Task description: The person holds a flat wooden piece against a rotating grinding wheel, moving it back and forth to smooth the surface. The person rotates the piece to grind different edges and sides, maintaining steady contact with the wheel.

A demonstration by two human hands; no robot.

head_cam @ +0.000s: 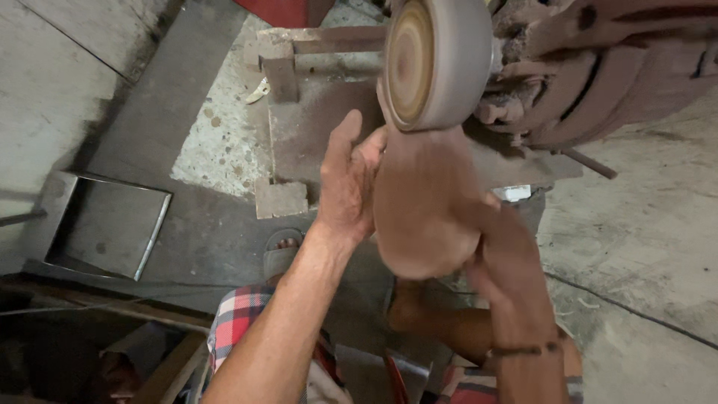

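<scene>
- Dusty brown disc (426, 206), round and blurred, sits pressed up against the lower edge of the grinding wheel (434, 60); its exact material cannot be told.
- Left hand (348, 183) lies flat along the disc's left side just below the wheel, fingers straight and together, thumb raised, palm against the disc's rim.
- Right hand (505, 251) cups the disc from the lower right, below and right of the wheel, fingers wrapped under its edge; it is coated in the same brown dust, and a thin dark band circles the wrist (527, 349).
- Between the two hands the disc is clamped, its top edge touching the wheel's rim.
- The wheel is pale grey with ringed brown and tan marks on its face, and is mounted on a rust-brown machine body (606, 67) to its right.
- Under the wheel stands a worn metal base plate (314, 127) with a small block (280, 198) at its near corner.
- Far left of the wheel, an open grey metal tray (112, 224) rests on the concrete floor (643, 239).
- Below the wheel, a red-and-white checked cloth (239, 314) covers the person's lap, and a sandalled foot (283, 251) shows on the floor just left of the left forearm.
</scene>
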